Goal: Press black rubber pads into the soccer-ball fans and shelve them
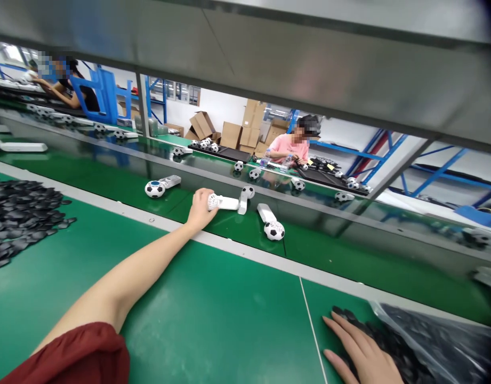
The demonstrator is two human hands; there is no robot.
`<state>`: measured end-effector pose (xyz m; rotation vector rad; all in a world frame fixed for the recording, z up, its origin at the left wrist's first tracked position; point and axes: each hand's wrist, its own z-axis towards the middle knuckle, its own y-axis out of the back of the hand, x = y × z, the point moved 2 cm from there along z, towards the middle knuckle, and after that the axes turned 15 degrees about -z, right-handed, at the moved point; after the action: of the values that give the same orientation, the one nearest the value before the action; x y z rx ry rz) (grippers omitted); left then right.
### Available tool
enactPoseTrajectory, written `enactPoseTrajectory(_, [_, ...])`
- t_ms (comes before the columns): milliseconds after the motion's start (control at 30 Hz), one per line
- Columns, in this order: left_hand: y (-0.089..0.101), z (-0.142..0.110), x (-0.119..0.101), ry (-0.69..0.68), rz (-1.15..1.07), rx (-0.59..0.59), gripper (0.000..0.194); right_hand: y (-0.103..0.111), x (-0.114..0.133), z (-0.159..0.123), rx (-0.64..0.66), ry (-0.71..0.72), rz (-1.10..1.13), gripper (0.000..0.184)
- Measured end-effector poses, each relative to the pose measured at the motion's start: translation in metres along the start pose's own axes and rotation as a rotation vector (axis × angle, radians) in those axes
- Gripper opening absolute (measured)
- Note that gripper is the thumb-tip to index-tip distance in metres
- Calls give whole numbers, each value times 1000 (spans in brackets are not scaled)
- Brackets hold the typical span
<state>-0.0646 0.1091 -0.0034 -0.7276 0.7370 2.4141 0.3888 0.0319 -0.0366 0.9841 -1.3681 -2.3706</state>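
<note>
My left hand point(200, 209) reaches across the grey belt edge onto a green conveyor belt point(233, 240) and grips the caged head of a white handheld fan point(224, 202). Beside it lie a white fan handle with a small soccer-ball head point(243, 198) and a soccer-ball fan point(274, 230). Another soccer-ball fan point(154, 189) lies further left. My right hand point(361, 352) rests spread on black pieces beside a clear plastic bag of similar black pieces point(437, 341). A red sleeve point(77, 354) covers my upper left arm.
A heap of black pentagonal pieces point(21, 221) lies on the green bench point(213, 314) at left. Beyond a glassy divider point(309, 200), a person in a pink shirt point(289, 149) works at a further bench. Cardboard boxes point(245, 130) and blue racks stand behind. A grey overhead panel point(269, 42) spans the top.
</note>
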Motion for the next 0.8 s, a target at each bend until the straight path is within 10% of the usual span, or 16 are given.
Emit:
enactPoseTrajectory(267, [-9,-19,-48,-179,-88,158,47,5,4,0,74,-58,106,43])
enactPoseTrajectory(467, [28,-19,-137,-220,-87,117,52,23,4,5,208,-47,239,41])
enactPoseTrajectory(633, [36,-52,-209,-277,-70,527,50,43,7,4,223,-71,261,32])
enactPoseTrajectory(800, [1,-108,-237,-387,-48,808,62,56,5,6,324,-51,298,22])
